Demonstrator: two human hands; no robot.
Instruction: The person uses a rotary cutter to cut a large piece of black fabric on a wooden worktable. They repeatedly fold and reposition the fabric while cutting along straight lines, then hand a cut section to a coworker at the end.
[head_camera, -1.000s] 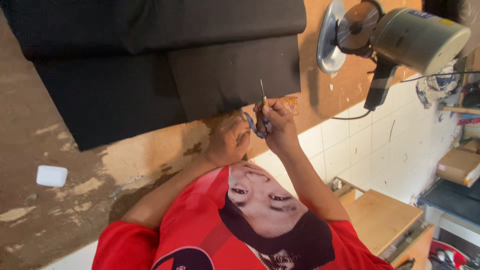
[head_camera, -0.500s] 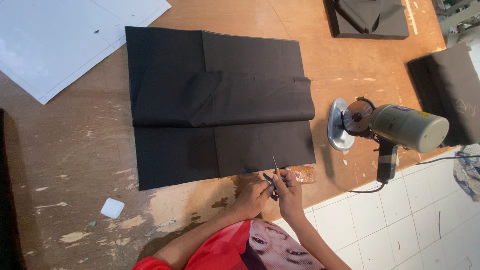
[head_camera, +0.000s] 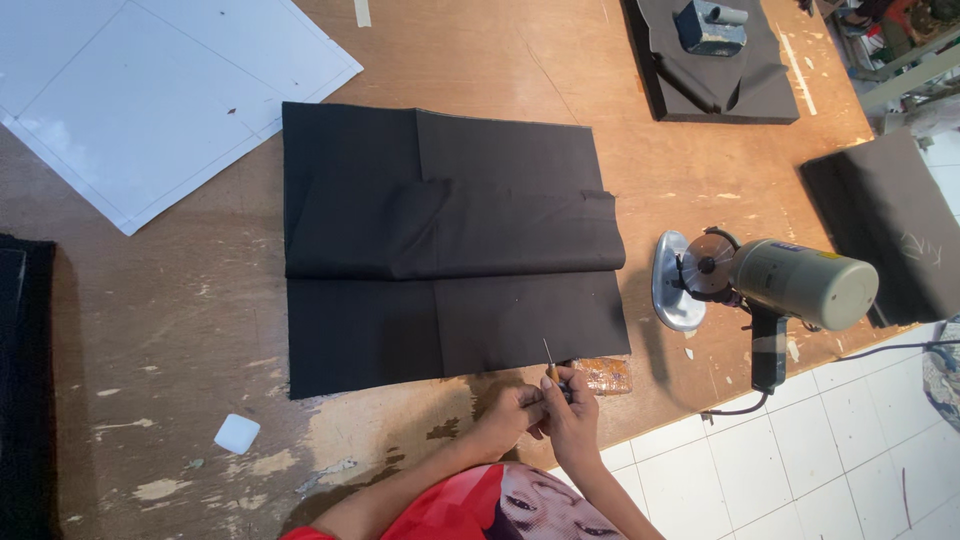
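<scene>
My fingers are pinching together right at the table's near edge: my left hand and my right hand are both closing on a thin pointed tool, a slim metal spike with a yellowish handle, its tip sticking up toward the cloth. Both hands are clenching around that handle, knuckles touching; I can't tell which one is bearing most of the grip. The tool's point is hovering just at the near hem of the folded black fabric, which is lying flat in the middle of the wooden table. What's changing is mostly my view: a second ago I was seeing only the fabric's lower corner, and now I'm taking in the whole stack, while my hands are staying in the same spot by the hem, so the fiddling with the tool is carrying on and the cloth isn't being moved. Just beside my right hand a small orange-brown block is sitting; further right the round-blade cutting machine is resting idle, and a white chalk piece is lying off to my left.
</scene>
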